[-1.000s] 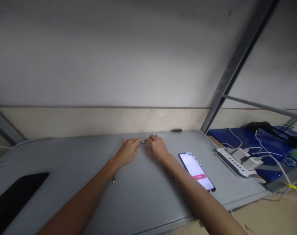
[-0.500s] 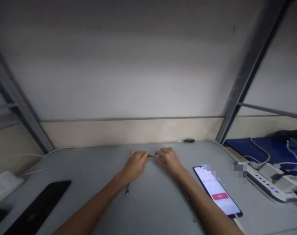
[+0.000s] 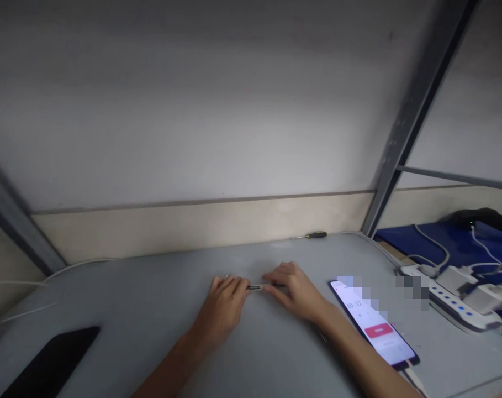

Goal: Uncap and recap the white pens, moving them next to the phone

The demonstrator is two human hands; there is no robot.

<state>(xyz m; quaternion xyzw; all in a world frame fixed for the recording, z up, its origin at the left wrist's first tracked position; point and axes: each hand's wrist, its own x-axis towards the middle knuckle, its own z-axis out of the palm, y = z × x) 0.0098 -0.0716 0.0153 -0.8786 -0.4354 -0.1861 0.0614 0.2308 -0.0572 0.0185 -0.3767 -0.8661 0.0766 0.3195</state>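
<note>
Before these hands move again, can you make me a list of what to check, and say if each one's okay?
1. Left hand holding the thin stick: ok.
2. Right hand gripping the other end: ok, it looks pinched.
3. Stick in one piece: cannot tell, the hands hide its ends.
4. Screwdriver out of the way: ok, it lies beyond the hands, near the wall.
5. Phone well away from the right forearm: not ok, they look close.

The right hand (image 3: 295, 290) has spread wider, baring more of the slim rod (image 3: 256, 287).
</note>
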